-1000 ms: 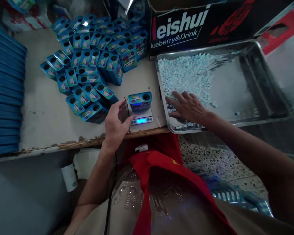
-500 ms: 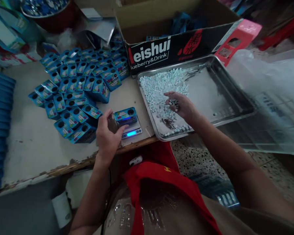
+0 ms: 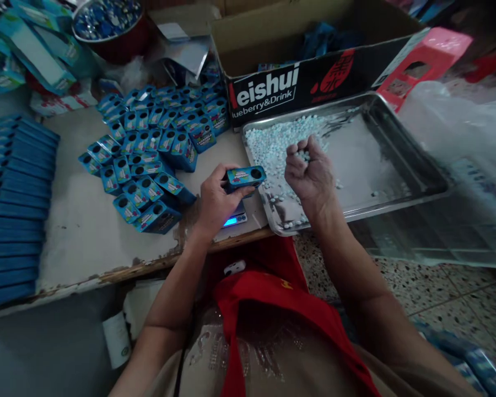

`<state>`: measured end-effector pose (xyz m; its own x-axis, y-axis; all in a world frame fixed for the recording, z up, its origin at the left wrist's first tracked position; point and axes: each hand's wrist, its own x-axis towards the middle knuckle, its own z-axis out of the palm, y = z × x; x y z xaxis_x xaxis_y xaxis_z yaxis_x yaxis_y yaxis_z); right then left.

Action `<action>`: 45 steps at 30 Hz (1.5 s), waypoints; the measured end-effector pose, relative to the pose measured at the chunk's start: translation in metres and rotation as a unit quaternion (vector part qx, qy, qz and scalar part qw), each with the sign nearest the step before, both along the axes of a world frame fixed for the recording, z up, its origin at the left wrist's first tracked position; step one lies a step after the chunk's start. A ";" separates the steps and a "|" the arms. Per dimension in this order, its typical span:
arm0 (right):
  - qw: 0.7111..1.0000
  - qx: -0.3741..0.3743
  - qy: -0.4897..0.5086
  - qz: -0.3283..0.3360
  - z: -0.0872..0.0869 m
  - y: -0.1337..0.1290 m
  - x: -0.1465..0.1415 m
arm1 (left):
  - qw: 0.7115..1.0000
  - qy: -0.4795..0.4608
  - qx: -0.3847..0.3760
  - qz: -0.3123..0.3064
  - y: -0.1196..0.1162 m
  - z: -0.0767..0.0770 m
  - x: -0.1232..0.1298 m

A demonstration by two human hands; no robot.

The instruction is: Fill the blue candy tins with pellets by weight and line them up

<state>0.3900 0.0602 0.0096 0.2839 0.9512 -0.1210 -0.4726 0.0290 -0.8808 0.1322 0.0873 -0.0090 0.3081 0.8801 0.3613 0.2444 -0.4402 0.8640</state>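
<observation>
My left hand [image 3: 221, 193] grips a small blue candy box [image 3: 244, 175] by its sides, its round hole facing up. It holds the box over a small digital scale [image 3: 235, 219] with a lit blue display. My right hand [image 3: 310, 171] is palm up with fingers curled around several small pale candies [image 3: 302, 156], above the metal tray [image 3: 359, 207]. Loose pale mint-coloured candies [image 3: 273, 146] cover the left part of that tray. Left of my left hand, many blue boxes with round holes [image 3: 157, 212] stand in a cluster on the table.
A long stack of blue boxes [image 3: 19, 209] lines the table's left side. At the back are a red bowl of wrapped sweets [image 3: 109, 41] and a black-printed cardboard carton [image 3: 273, 91]. A pink box [image 3: 430, 60] and clear plastic sheeting [image 3: 471, 127] lie on the right.
My left hand has lifted the blue box off the scale and moved it right, toward the tray. My right hand has turned palm up and closed its fingers around the candies.
</observation>
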 end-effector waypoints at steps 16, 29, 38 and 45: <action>0.994 0.069 -0.037 -0.069 0.023 0.017 0.000 | 0.998 0.039 -0.027 -0.031 0.007 0.006 0.088; 0.979 -0.162 0.113 -0.046 -0.041 -0.023 0.063 | 0.995 -0.039 -0.080 0.039 -0.007 -0.008 -0.028; 0.973 -0.201 -0.016 0.113 0.005 -0.025 -0.002 | 0.996 -0.036 -0.058 0.054 -0.020 -0.042 -0.058; 0.971 -0.212 -0.029 0.104 0.032 -0.011 -0.013 | 0.995 0.001 0.020 0.098 -0.051 -0.011 -0.094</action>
<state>0.3769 0.0487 0.0418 0.1084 0.8569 -0.5040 -0.3780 -0.4333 -0.8181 0.0377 0.0359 -0.0196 0.1330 0.9082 0.3967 0.3302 -0.4181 0.8463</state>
